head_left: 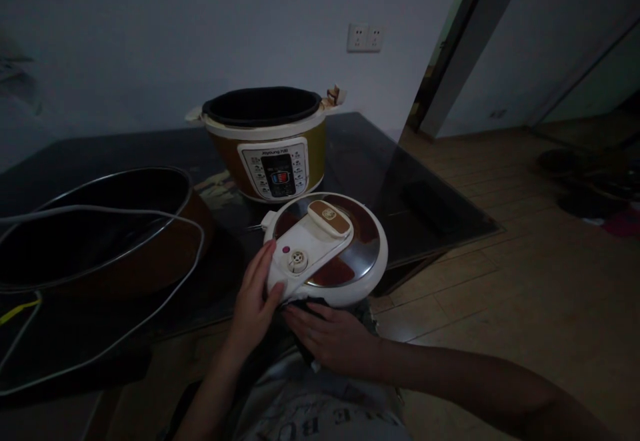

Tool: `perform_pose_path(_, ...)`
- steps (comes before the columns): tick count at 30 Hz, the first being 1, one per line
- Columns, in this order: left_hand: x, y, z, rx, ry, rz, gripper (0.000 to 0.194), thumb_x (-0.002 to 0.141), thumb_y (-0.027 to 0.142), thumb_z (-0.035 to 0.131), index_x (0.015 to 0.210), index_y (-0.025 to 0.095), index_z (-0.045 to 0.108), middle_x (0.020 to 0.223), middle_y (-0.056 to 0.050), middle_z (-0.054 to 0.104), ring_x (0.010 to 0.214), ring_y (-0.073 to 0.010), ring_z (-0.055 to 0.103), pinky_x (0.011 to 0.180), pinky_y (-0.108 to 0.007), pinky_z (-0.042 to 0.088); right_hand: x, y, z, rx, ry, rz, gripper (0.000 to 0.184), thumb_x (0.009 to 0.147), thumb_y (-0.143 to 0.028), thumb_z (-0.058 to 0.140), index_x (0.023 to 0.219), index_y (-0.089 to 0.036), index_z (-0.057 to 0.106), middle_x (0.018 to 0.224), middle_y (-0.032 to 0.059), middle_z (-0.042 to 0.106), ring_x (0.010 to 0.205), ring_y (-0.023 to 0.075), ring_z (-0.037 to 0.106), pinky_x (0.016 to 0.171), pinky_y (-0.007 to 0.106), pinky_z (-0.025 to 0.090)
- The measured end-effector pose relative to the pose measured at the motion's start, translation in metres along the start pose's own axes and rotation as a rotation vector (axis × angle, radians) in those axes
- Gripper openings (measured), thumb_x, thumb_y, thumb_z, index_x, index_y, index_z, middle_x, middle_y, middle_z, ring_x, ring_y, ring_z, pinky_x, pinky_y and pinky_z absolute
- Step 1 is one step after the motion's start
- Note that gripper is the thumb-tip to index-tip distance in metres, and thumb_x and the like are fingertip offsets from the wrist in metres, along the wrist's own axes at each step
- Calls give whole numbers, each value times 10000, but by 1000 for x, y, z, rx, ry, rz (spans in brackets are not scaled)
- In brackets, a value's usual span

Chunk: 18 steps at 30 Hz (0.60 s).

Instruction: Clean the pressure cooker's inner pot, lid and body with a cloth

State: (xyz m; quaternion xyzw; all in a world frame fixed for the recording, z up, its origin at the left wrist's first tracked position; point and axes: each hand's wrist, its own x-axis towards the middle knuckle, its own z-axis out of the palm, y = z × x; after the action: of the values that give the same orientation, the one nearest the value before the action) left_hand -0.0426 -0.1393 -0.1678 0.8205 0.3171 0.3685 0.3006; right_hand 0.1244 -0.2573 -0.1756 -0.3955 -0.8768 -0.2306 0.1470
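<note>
The round pressure cooker lid [363, 244], white-rimmed with a shiny metal top and a brown-capped handle, is held at the table's near edge. My left hand [255, 304] grips its left side, fingers on the white rim near the steam valve [297, 262]. Below the lid's near edge, my right hand [337, 341] presses a dark cloth [305, 354] against the rim, its fingers over the cloth. Behind the lid stands the pressure cooker body [227, 154], uncovered, with a button panel on its front. The underside of the lid is hidden.
A large brown pot [195, 234] with a dark inside sits on the left, a white cord [203, 248] looped across it. The dark table [350, 141] ends at a corner on the right, above a tiled floor [475, 281]. Wall sockets [365, 38] are behind.
</note>
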Motion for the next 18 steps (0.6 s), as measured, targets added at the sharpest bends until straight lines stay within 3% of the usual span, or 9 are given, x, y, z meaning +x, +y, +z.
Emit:
perform_pose_path(5,2,0,2,87,8,-5,649,908,452,511,1489,256,297,1518,-105,356,1397,-276,335,1146,-454,284,-12,6,-15,-45,-52,19,439,941,-88,285,1298,-83,541,1417,45,526,1397,107,316,1146,305,282)
perform_pose_path(9,2,-3,2,111,13,-7,630,911,447,508,1482,268,312,1511,-90,371,1391,-270,346,1150,-438,283,-39,18,-23,-35,-43,36,454,954,-115,273,1337,-151,514,1510,-30,391,1457,122,169,1212,398,65)
perform_pose_path(12,1,-6,2,115,20,15,626,911,424,519,1484,282,310,1513,-77,372,1391,-270,346,1149,-426,285,-73,31,-13,26,-8,91,418,970,-210,345,1357,-243,500,1477,-76,432,1463,140,155,1199,450,-51)
perform_pose_path(15,0,-7,1,128,21,26,628,916,423,511,1490,286,295,1516,-76,365,1389,-274,346,1148,-428,285,-99,37,3,144,130,244,460,966,-273,388,1423,-318,407,1400,-52,537,1455,140,186,1205,467,81)
perform_pose_path(18,0,-7,1,134,16,33,627,921,426,502,1494,295,283,1517,-73,362,1390,-276,343,1150,-435,279,-98,37,13,259,307,597,594,955,-290,427,1511,-276,217,1514,42,391,1467,219,129,1162,551,212)
